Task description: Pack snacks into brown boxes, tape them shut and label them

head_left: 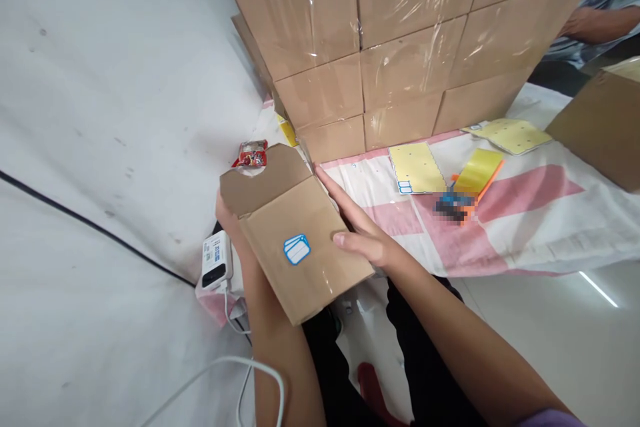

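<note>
Between my hands is a small cardboard box (287, 273) with one end flap (267, 183) raised and a blue-and-white sticker (297, 249) on its upper face. My right hand (363, 230) grips its right side, the thumb on top and the fingers along the edge. On the left side my left hand (229, 217) supports the box, its fingers mostly hidden behind the cardboard. The box is tilted above my lap, close to the front of the cloth-covered surface. What the box contains cannot be seen.
A tall stack of taped cardboard boxes (410, 47) stands behind. Yellow sheets (417, 167) and a yellow-orange item (477, 173) lie on the pink-and-white cloth (395, 217). A red packet (253, 153), a white power bank (217, 259) and its cable are leftward. Another person's arm (600, 23) shows right.
</note>
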### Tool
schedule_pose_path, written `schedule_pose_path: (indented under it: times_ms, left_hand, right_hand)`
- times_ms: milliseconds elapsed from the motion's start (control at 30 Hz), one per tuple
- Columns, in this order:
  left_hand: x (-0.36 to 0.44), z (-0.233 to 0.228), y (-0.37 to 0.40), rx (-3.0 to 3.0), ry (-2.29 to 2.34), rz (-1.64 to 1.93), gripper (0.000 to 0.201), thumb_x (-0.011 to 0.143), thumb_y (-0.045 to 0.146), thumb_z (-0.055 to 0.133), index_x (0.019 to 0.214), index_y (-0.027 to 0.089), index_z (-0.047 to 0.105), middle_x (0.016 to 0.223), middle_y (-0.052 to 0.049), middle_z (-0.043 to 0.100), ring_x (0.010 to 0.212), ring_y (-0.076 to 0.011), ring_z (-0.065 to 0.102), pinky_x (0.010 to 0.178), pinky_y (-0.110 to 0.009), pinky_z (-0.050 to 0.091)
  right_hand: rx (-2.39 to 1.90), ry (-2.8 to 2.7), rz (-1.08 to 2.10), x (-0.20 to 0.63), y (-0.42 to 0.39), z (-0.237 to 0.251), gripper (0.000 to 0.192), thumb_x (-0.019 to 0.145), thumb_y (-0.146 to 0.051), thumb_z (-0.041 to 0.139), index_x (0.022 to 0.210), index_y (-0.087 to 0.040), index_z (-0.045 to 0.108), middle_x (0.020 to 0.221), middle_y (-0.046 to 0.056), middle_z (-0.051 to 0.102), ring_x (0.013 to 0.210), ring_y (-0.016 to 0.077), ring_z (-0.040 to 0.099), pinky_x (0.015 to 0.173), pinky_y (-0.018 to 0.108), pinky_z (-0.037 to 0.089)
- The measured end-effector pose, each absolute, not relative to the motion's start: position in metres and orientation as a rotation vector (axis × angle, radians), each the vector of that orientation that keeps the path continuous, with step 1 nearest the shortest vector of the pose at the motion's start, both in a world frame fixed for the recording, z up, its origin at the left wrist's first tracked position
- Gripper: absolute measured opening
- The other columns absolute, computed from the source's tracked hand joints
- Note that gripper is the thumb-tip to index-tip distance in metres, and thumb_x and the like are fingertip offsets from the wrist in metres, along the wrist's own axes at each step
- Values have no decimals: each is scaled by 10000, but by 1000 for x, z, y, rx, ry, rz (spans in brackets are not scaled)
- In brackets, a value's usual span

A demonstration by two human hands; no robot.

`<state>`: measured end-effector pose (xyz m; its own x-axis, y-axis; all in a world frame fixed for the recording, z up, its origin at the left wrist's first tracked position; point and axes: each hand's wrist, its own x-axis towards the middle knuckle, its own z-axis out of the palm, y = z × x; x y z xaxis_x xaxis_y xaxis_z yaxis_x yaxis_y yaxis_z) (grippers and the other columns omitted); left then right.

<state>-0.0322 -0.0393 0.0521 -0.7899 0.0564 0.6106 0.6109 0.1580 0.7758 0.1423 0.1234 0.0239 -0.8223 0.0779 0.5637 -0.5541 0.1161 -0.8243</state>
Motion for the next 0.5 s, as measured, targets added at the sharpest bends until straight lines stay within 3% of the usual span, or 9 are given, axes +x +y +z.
schedule_pose_path:
  times_ms: [133, 233, 300, 367, 433, 500]
  left_hand:
    - [14, 80, -52, -456, -1963, -1625, 100, 854, 249, 644, 860, 168, 587, 752, 39, 566, 639, -104, 534, 534, -214, 424]
    - [54, 103, -69, -818, -2015, -1224, 92, 821, 208, 638, 910, 216, 618, 870, 5, 604, 819, -167, 599, 712, -296, 485]
    - [72, 109, -79, -1020, -2063, -1014, 272, 777, 209, 686, 1041, 255, 640, 1052, -43, 595, 1044, -236, 578, 854, -366, 491]
    - [84, 109, -85, -1042, -2043, -999, 500, 724, 231, 757, 1195, 298, 606, 1196, -79, 532, 1157, -285, 523, 874, -407, 502]
    - [90, 106, -88, -1025, -1978, -953, 557, 690, 245, 803, 1206, 325, 611, 1213, -91, 510, 1145, -307, 513, 872, -437, 501]
    - [95, 104, -88, -1148, -1996, -784, 437, 712, 272, 801, 1122, 338, 666, 1135, -82, 545, 1063, -302, 544, 906, -467, 474]
  right_hand:
    - [436, -1911, 1774, 141, 124, 23, 886, 865, -659, 554, 1607, -365, 169, 1687, -52, 164, 1565, 315, 96, 1256, 555, 172]
    - [421, -1914, 1776, 142, 124, 22, 877, 872, -659, 546, 1606, -368, 166, 1681, -50, 188, 1564, 310, 104, 1255, 550, 185]
    - [434, -1915, 1766, 143, 122, 22, 872, 873, -664, 546, 1604, -375, 169, 1680, -51, 192, 1563, 308, 114, 1257, 540, 190]
    - [458, -1919, 1743, 143, 120, 22, 872, 874, -665, 552, 1604, -379, 171, 1683, -54, 180, 1563, 306, 116, 1259, 529, 189]
    - [477, -1923, 1713, 142, 117, 23, 870, 882, -648, 557, 1608, -376, 162, 1689, -56, 152, 1565, 303, 109, 1262, 521, 182]
    - [484, -1923, 1693, 142, 115, 23, 857, 900, -622, 547, 1612, -368, 143, 1695, -54, 120, 1567, 298, 102, 1266, 519, 171]
